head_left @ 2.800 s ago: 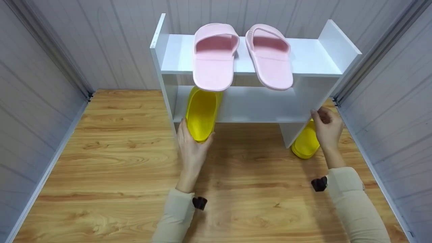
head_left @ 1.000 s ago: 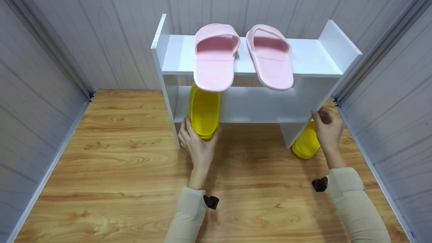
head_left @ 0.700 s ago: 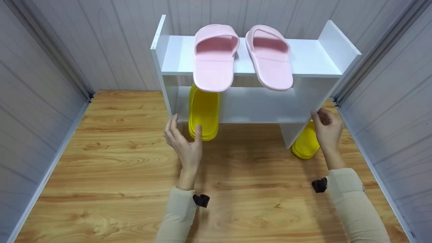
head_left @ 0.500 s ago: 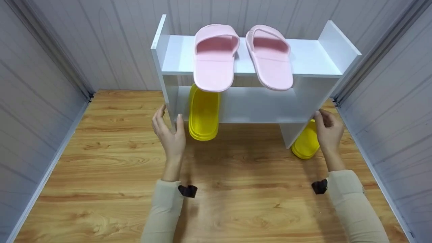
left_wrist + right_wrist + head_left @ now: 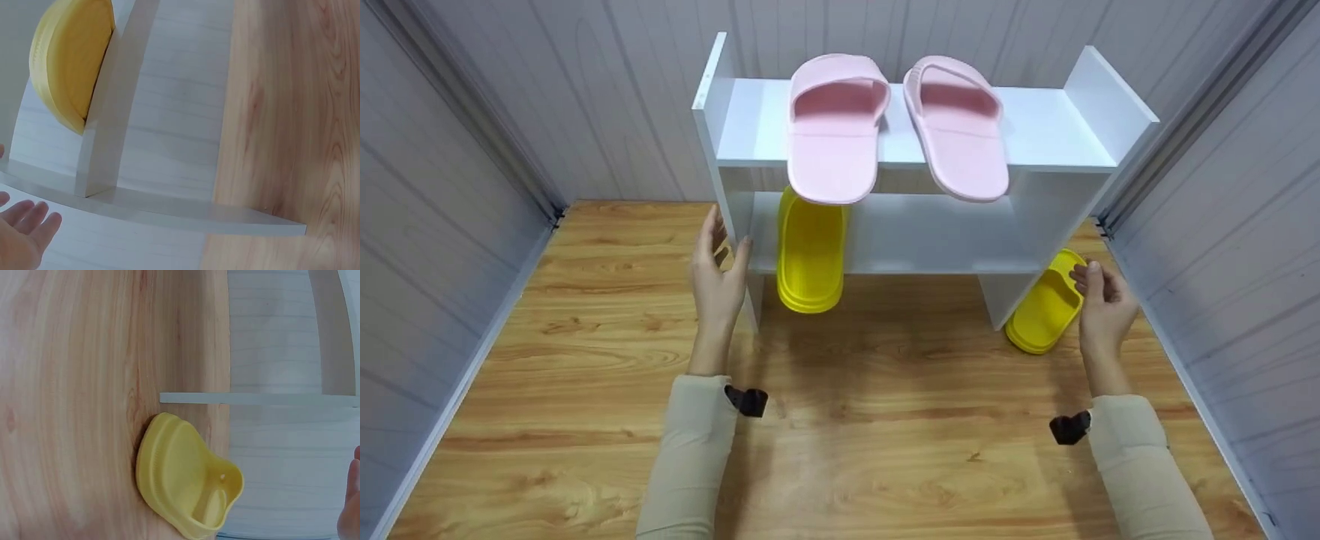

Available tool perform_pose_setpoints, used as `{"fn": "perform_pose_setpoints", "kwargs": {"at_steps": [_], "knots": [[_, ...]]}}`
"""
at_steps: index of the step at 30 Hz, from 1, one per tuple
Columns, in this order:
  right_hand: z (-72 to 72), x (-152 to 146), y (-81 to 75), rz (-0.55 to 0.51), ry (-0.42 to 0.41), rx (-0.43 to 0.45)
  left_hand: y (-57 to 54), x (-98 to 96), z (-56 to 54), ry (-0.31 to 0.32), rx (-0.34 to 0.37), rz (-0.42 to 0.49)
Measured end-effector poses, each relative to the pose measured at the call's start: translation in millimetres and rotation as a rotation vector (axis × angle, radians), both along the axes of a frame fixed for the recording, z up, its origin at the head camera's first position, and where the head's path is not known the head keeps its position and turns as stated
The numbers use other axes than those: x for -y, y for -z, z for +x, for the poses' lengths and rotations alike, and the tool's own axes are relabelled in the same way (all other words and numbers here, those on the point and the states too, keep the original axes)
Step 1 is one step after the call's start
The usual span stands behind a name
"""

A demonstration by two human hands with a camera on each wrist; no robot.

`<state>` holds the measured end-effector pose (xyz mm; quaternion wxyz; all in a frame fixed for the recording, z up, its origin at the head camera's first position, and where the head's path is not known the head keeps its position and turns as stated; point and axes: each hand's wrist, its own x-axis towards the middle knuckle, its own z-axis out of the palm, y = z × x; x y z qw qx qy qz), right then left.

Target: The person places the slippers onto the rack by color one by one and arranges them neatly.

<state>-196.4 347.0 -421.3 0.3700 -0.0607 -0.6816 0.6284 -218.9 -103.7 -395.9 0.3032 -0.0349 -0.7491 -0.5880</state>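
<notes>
My left hand point(image 5: 716, 289) is held at the left side panel of a white shoe rack point(image 5: 945, 232), thumb by its front edge and fingers along the outer face. In the left wrist view its fingertips point(image 5: 48, 228) are spread beside that panel, gripping nothing. One yellow slipper point(image 5: 811, 259) lies on the middle shelf, heel jutting over the front edge. Its mate, another yellow slipper point(image 5: 1039, 315), rests on the floor outside the right panel. Over that one hovers my right hand point(image 5: 1108, 311), fingers loosely bent and holding nothing; the right wrist view catches only its edge.
Two pink slippers point(image 5: 834, 161) sit on the top shelf, heels overhanging the front, the right one point(image 5: 971, 161) turned at an angle. Panelled walls point(image 5: 450, 225) close in the left, back and right sides. Wood-grain flooring point(image 5: 885, 450) spreads in front.
The left hand has let go of the yellow slipper on the middle shelf and moved left to the side panel. The right hand has come off the right panel's edge, slightly down and right.
</notes>
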Motion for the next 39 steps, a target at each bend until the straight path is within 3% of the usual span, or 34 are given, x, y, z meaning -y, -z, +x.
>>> {"fn": "perform_pose_setpoints", "kwargs": {"at_steps": [6, 11, 16, 21, 25, 29, 34, 39], "knots": [[-2.4, -14, 27.4, -0.112, 0.030, -0.029, -0.4, 1.3, -5.1, -0.007, -0.030, -0.005], [-1.2, -18, 42.7, -0.156, 0.090, 0.022, 0.3, 1.9, -7.9, -0.050, -0.063, -0.021], [1.0, -19, 57.7, -0.175, 0.149, 0.135, 0.5, 1.7, -8.3, -0.016, -0.096, 0.002], [-0.2, -17, 69.0, -0.178, 0.190, 0.292, 0.5, 1.9, -8.5, -0.005, -0.072, 0.008], [-1.3, -13, 74.5, -0.146, 0.193, 0.425, 0.6, 3.5, -9.0, -0.010, -0.056, 0.001], [-1.4, -10, 82.0, -0.040, 0.213, 0.567, 1.1, 4.6, -9.1, -0.015, -0.058, -0.007], [-1.5, -5, 89.8, 0.104, 0.233, 0.670, 1.6, 5.1, -8.2, -0.015, -0.056, -0.030], [-3.8, 0, 91.5, 0.144, 0.227, 0.799, 2.3, 4.5, -7.1, -0.016, -0.058, -0.039]]}}
